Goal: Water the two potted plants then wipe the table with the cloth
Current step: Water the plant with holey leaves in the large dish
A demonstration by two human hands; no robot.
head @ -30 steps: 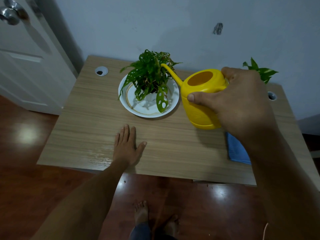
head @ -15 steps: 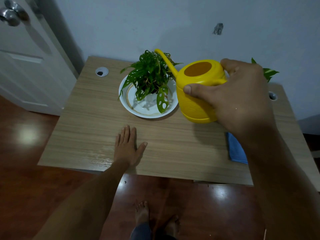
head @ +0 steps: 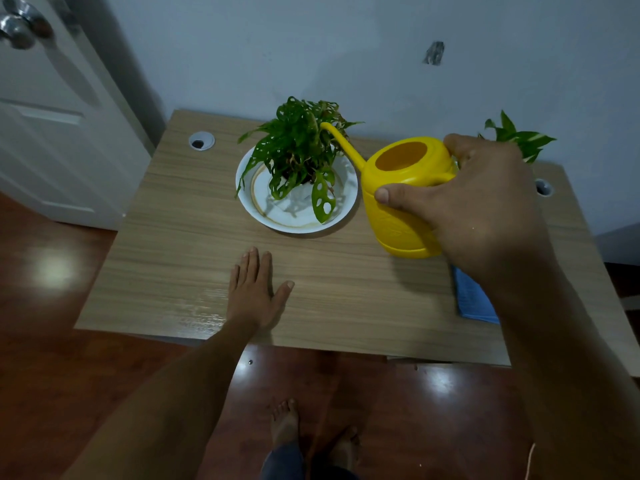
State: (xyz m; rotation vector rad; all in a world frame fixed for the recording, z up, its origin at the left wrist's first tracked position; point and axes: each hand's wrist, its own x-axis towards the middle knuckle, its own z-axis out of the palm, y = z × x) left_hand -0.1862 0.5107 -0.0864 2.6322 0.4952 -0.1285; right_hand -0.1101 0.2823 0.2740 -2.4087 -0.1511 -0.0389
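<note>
My right hand (head: 481, 206) grips the handle of a yellow watering can (head: 401, 199), held just above the wooden table (head: 173, 237). Its spout tip reaches into the leaves of a green potted plant (head: 298, 150) that stands on a white plate (head: 298, 216). Behind my right hand, only the leaves of a second plant (head: 516, 136) show at the back right. A blue cloth (head: 472, 299) lies near the front right edge, partly hidden by my forearm. My left hand (head: 254, 292) rests flat on the table with fingers spread.
Two round cable holes sit in the table's back corners, one at the left (head: 201, 141) and one at the right (head: 543, 187). A white door (head: 52, 116) stands at the left. My bare feet (head: 311, 434) are on the dark wooden floor.
The watering can rose and shifted left half a second ago, then came back down and tilted so its spout sits among the plant's leaves. My left hand has stayed flat on the table.
</note>
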